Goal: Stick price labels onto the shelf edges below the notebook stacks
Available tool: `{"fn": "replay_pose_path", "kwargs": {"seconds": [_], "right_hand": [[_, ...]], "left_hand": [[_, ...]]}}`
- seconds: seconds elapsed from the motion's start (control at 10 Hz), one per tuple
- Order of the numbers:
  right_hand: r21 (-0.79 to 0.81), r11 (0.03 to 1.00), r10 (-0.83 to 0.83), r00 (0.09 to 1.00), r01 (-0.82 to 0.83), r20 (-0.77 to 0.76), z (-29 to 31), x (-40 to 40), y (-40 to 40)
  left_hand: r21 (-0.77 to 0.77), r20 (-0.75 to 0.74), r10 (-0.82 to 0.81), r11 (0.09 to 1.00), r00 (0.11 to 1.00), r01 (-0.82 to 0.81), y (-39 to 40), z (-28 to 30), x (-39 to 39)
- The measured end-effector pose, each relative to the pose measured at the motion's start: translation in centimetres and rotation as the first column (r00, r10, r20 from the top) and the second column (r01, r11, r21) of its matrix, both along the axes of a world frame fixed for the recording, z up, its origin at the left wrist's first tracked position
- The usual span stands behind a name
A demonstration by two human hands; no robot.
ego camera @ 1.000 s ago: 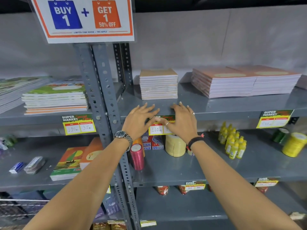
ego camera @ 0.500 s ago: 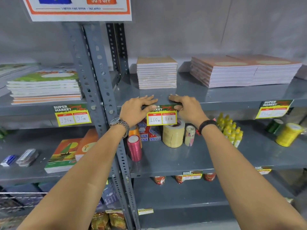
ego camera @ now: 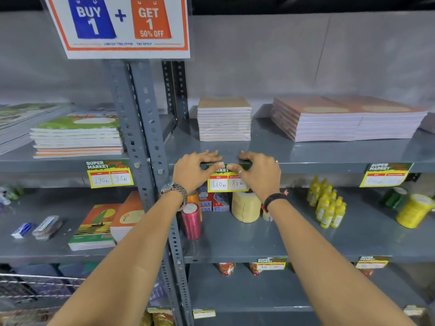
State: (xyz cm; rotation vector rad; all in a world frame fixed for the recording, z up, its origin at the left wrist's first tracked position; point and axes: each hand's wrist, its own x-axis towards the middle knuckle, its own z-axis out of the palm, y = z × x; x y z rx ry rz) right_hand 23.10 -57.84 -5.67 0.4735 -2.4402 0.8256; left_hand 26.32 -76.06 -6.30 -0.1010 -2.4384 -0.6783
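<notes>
A yellow price label (ego camera: 227,182) reading 160 and 80 hangs on the front edge of the grey shelf (ego camera: 317,167), below a small stack of brown notebooks (ego camera: 224,121). My left hand (ego camera: 194,171) and my right hand (ego camera: 260,175) both rest on the shelf edge, thumbs pressed on the label's green top strip, fingers over the shelf lip. Another label (ego camera: 109,175) sits under the green notebook stack (ego camera: 76,135). A third label (ego camera: 386,176) sits under the wide pink notebook stack (ego camera: 346,121).
A perforated steel upright (ego camera: 143,137) divides the two shelf bays. The shelf below holds a pink thread spool (ego camera: 191,220), a tape roll (ego camera: 246,205), yellow bottles (ego camera: 328,205), a yellow spool (ego camera: 413,210) and books (ego camera: 103,224). A promo sign (ego camera: 120,24) hangs above.
Both thumbs have moved inward along the label's top strip and now nearly meet. The camera view has tilted up, showing more of the sign.
</notes>
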Motion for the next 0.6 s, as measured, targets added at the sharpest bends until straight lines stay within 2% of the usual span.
{"fn": "replay_pose_path", "kwargs": {"seconds": [0.2,0.4,0.5,0.6], "right_hand": [[0.067,0.997,-0.026,0.999,0.028,-0.034,-0.2,0.2,0.0],[0.142,0.989,0.036,0.999,-0.036,0.000,0.5,1.1,0.5],[0.206,0.978,0.047,0.998,-0.038,-0.038,0.6,1.3,0.6],[0.219,0.975,0.051,0.993,-0.026,-0.110,1.7,0.9,0.5]], "left_hand": [[-0.040,-0.047,0.016,0.999,0.999,-0.018,0.3,-0.2,0.1],[-0.094,-0.030,0.020,0.995,0.999,-0.023,1.0,-0.3,0.6],[-0.209,0.023,0.069,0.976,0.997,-0.063,1.4,0.4,1.5],[-0.344,-0.077,0.129,0.927,0.989,-0.148,1.8,2.1,1.5]]}}
